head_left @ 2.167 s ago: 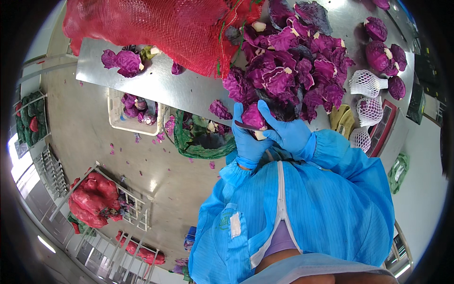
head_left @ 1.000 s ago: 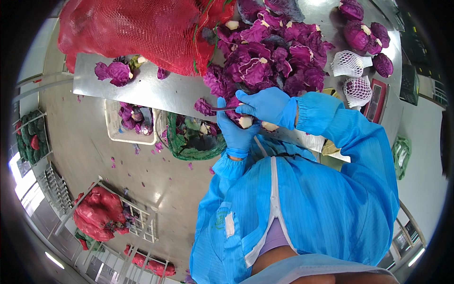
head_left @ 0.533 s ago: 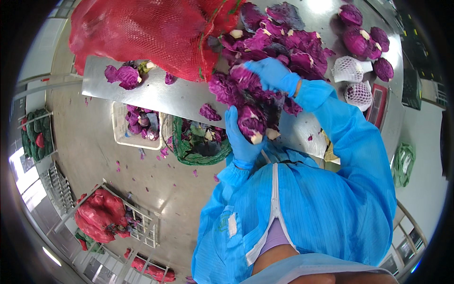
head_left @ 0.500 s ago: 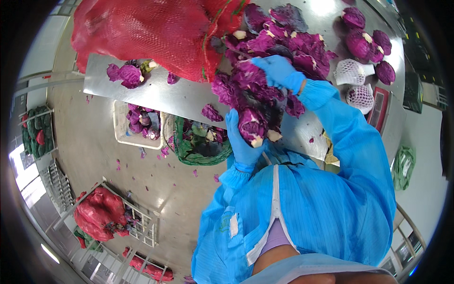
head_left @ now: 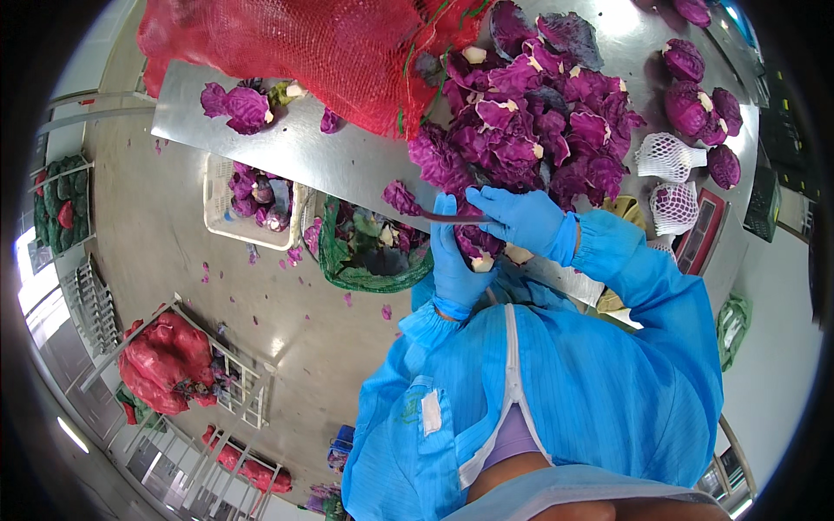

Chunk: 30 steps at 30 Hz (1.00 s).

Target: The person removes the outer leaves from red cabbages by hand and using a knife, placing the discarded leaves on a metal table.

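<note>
In front of my body, my left hand (head_left: pixel 459 271) holds a red cabbage (head_left: pixel 475 241) from its left side, with the pale cut stem turned toward me. My right hand (head_left: pixel 523 219) is closed at the cabbage's far right side. From its fingers a thin, straight purple-brown strip (head_left: pixel 456 219) runs left across my left fingers; whether it is a leaf edge or a blade I cannot tell. Beyond both hands lies a heap of loose red cabbage leaves (head_left: pixel 543 117) on the steel table (head_left: pixel 287 161). A small curled leaf (head_left: pixel 400 197) sits just left of the strip.
A red mesh sack (head_left: pixel 295 56) covers the table's far left. Whole red cabbages (head_left: pixel 691 108) and ones in white foam nets (head_left: pixel 674 207) stand at right. Below the table's left edge are a white crate (head_left: pixel 228 224) and a green mesh bag (head_left: pixel 373 278) of leaves.
My right hand has come back from the leaf heap to the cabbage, and the thin strip now shows at its fingers. My left hand still holds the cabbage. The view has shifted slightly.
</note>
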Tool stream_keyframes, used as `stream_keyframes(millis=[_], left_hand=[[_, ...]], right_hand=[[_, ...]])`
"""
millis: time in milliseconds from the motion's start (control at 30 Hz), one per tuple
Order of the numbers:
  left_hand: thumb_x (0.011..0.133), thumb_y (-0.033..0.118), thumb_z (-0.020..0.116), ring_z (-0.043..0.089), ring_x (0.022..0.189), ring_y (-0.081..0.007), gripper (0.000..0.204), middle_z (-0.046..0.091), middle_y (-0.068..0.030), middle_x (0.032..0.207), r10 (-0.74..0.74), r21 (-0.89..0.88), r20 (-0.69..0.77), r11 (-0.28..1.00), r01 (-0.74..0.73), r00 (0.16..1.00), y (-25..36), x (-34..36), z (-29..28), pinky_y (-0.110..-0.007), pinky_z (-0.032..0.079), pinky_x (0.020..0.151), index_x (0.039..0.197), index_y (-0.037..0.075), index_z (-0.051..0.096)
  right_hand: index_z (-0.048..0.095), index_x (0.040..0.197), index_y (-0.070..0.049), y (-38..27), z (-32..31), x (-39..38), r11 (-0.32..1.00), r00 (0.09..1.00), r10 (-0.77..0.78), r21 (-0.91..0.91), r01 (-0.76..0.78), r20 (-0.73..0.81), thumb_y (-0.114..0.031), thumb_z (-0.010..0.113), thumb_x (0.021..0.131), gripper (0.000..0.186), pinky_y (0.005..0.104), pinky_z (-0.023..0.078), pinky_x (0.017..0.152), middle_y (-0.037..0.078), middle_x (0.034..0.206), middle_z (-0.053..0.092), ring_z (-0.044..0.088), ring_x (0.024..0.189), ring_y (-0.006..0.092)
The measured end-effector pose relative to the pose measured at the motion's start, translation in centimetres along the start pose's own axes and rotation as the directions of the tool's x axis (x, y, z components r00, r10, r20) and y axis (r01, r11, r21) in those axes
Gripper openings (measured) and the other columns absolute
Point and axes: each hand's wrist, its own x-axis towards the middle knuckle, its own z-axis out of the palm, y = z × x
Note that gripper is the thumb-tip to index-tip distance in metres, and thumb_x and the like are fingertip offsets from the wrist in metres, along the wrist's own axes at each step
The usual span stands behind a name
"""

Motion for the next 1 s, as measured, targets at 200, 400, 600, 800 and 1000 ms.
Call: stream_keyframes(millis=[200, 400, 600, 800, 1000], left_hand=[[0.064, 0.015, 0.085, 0.035, 0.136, -0.0333, 0.109, 0.029, -0.0191, 0.148, 0.060, 0.096, 0.026, 0.993, -0.062, 0.998, -0.4, -0.3, 0.2, -0.044, 0.032, 0.113, 0.148, 0.003, 0.017], [0.063, 0.015, 0.085, 0.039, 0.133, -0.0346, 0.104, 0.036, -0.0200, 0.143, 0.018, 0.008, -0.033, 1.000, -0.018, 0.999, -0.8, -0.6, 0.5, -0.045, 0.033, 0.111, 0.146, 0.002, 0.024], [0.065, 0.012, 0.081, 0.033, 0.136, -0.0426, 0.097, 0.034, -0.0234, 0.146, 0.069, -0.058, -0.224, 0.995, -0.084, 0.972, -0.6, -2.7, 1.4, -0.049, 0.028, 0.113, 0.145, 0.002, 0.027], [0.063, 0.017, 0.086, 0.032, 0.138, -0.0395, 0.103, 0.031, -0.0222, 0.147, 0.003, 0.044, -0.293, 0.999, 0.010, 0.956, -0.4, -2.8, 1.2, -0.046, 0.029, 0.114, 0.145, 0.001, 0.026], [0.063, 0.014, 0.083, 0.035, 0.136, -0.0403, 0.098, 0.034, -0.0235, 0.145, 0.091, 0.192, -0.243, 0.980, -0.044, 0.966, 0.8, -2.0, 1.0, -0.045, 0.033, 0.112, 0.143, 0.000, 0.028]], right_hand=[[0.045, 0.130, 0.007, 0.5, 1.6, 0.5, 0.902, 0.971, -0.225, -0.396, 0.174, -0.086, -0.029, 0.062, 0.087, 0.059, 0.0353, 0.045, 0.042, 0.014, 0.089, 0.059, 0.060, 0.055, 0.0216], [0.060, 0.113, 0.003, 0.5, 0.7, 2.6, 0.925, 0.948, -0.285, -0.301, 0.233, -0.140, -0.028, 0.064, 0.084, 0.042, 0.0337, 0.046, 0.044, 0.009, 0.078, 0.058, 0.060, 0.053, 0.0210], [0.069, 0.089, -0.005, 6.0, -3.6, 5.5, 0.708, 0.870, 0.492, 0.564, -0.425, 0.038, -0.029, 0.061, 0.088, 0.025, 0.0359, 0.051, 0.056, 0.010, 0.067, 0.066, 0.063, 0.057, 0.0228], [0.055, 0.128, -0.006, -0.7, -0.6, -1.1, 0.826, 0.936, 0.351, 0.461, -0.323, 0.027, -0.064, 0.073, 0.070, 0.084, 0.0336, 0.051, 0.060, 0.006, 0.073, 0.061, 0.063, 0.065, 0.0196], [0.057, 0.121, -0.007, -1.3, 2.4, -1.9, 0.750, 0.877, 0.475, 0.486, -0.448, 0.076, -0.062, 0.073, 0.073, 0.075, 0.0365, 0.050, 0.066, 0.008, 0.077, 0.060, 0.062, 0.071, 0.0259]])
